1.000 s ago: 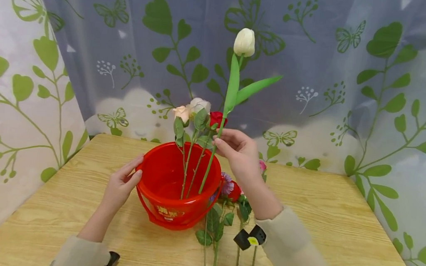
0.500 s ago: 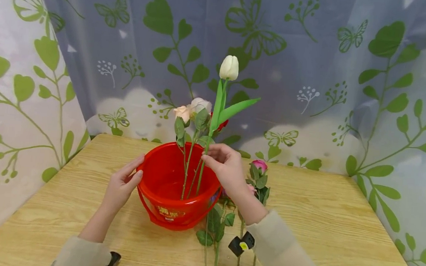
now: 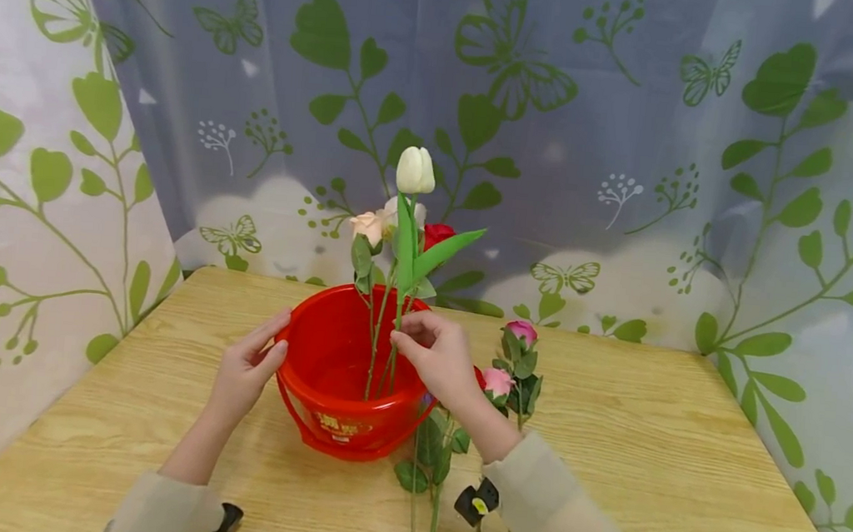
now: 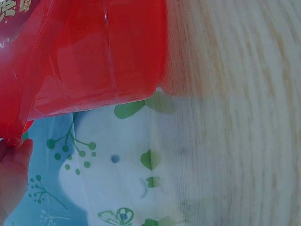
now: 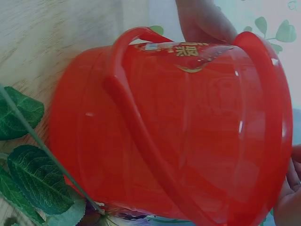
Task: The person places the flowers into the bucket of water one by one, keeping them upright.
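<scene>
Right hand (image 3: 437, 359), thumb and fingertips together, pinches the slim green stem of a white tulip (image 3: 404, 268), which stands nearly upright with its lower stem inside a red bucket (image 3: 384, 421). The tulip's bloom is a smooth, closed egg shape; two long, pointed leaves spread below it. The left hand (image 3: 244, 368) rests against the bucket's left rim, thumb and fingers apart. Round and glossy, the plastic bucket bears gold lettering, and its curved handle (image 5: 141, 133) hangs along the wall. Also in the bucket, on thin stems, are a peach rose (image 3: 367, 227), a red rose (image 3: 438, 235) and a whitish bloom (image 3: 393, 212), partly hidden. To its right, a pink rose (image 3: 498, 381) and a magenta rose (image 3: 521, 333) lie on the wood-grained desk (image 3: 652, 451).
</scene>
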